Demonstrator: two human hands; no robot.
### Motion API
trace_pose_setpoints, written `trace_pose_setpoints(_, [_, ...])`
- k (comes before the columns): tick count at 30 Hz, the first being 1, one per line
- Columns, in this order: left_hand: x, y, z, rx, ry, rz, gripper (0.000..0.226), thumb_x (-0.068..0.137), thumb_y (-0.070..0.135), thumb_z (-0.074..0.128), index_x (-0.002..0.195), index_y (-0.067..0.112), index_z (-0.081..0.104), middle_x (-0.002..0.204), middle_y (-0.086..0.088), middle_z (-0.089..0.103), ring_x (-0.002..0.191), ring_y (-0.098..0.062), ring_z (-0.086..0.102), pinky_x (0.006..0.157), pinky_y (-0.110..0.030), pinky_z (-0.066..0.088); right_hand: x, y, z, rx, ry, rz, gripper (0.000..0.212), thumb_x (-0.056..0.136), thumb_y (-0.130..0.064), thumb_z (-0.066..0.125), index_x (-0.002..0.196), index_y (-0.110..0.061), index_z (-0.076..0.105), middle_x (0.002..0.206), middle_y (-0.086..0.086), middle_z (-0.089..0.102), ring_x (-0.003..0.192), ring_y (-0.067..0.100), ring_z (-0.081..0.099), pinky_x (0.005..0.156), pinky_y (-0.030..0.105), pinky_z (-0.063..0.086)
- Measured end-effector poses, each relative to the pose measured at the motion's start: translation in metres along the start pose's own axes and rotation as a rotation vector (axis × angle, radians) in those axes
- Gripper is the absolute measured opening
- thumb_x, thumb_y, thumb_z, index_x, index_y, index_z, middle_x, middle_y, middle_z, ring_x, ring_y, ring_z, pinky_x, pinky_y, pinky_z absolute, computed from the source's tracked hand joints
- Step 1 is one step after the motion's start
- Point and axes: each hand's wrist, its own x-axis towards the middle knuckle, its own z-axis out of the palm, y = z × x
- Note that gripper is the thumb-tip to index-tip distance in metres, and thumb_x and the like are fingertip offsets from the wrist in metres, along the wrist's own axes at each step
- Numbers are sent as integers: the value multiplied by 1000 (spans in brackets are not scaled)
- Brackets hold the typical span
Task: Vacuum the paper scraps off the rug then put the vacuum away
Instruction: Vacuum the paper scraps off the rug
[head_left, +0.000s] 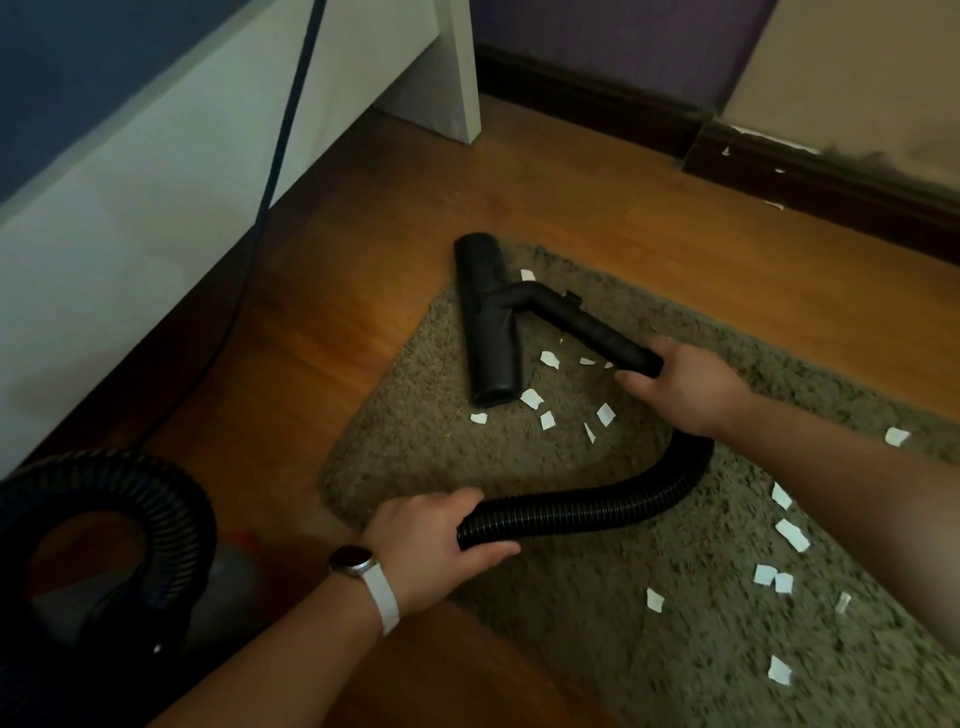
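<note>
Right hand (680, 387) fingers wrap wand (587, 325), left hand (436, 540) fingers wrap hose (597, 506). Nozzle (485, 322) on rug (519, 467) at 12 o'clock; scraps (792, 535) toward 4; probably vacuum body (228, 577) at 8.

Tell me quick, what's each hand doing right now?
Left hand: grips the hose.
Right hand: grips the wand.

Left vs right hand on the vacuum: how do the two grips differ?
The left hand grips the black ribbed flexible hose; the right hand grips the smooth black rigid tube behind the black floor nozzle. The left wrist wears a white-strapped watch; the right wrist is bare. The left hand sits at the edge of the shaggy olive rug; the right is further in, beside white paper scraps. Shared: both curl round the same vacuum line.
</note>
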Motion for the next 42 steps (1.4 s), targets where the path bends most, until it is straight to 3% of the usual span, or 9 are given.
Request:
trace_pose_setpoints(8, [-7, 8, 1, 11, -49, 11, 54, 81, 80, 41, 111, 37, 53, 86, 15, 58, 79, -4, 57, 67, -24, 47, -9, -3, 0, -69, -28, -60, 28, 92, -51, 60, 101, -25, 56, 76, 1, 61, 65, 15, 60, 53, 29, 42])
trace_pose_setpoints(17, [5, 25, -8, 2, -1, 42, 55, 80, 81, 42, 109, 36, 54, 82, 13, 59, 76, -6, 58, 68, -28, 51, -18, 34, -18, 131, 56, 42, 31, 94, -48, 61, 111, -21, 57, 78, 7, 65, 64, 22, 64, 50, 29, 43])
trace_pose_setpoints(26, [3, 28, -9, -48, 11, 10, 54, 80, 79, 44, 109, 36, 56, 76, 14, 57, 68, -3, 57, 57, -24, 48, 6, 8, -28, 49, 67, 16, 31, 94, -50, 58, 106, -22, 55, 78, 4, 61, 66, 18, 59, 52, 28, 41])
trace_pose_setpoints(32, [3, 33, -8, -33, -1, 16, 52, 80, 80, 43, 107, 37, 55, 75, 14, 57, 68, -3, 57, 55, -20, 45, -6, 30, -27, 121, 30, 112, 32, 95, -47, 59, 105, -17, 59, 75, 6, 63, 62, 21, 60, 51, 28, 40])
trace_pose_setpoints(35, [10, 40, -8, -1, -2, 46, 52, 80, 80, 42, 105, 37, 55, 76, 13, 58, 71, -4, 57, 59, -22, 46, -21, 50, -27, 151, 25, 159, 29, 95, -44, 60, 103, -17, 58, 70, 5, 59, 56, 20, 56, 49, 28, 38])
trace_pose_setpoints(42, [18, 56, -1, 16, -53, 114, 52, 79, 80, 42, 104, 36, 54, 77, 14, 57, 71, -2, 57, 65, -26, 51, -45, 71, -31, 132, 40, 168, 28, 96, -44, 59, 106, -18, 54, 79, 7, 61, 65, 22, 60, 52, 30, 41])
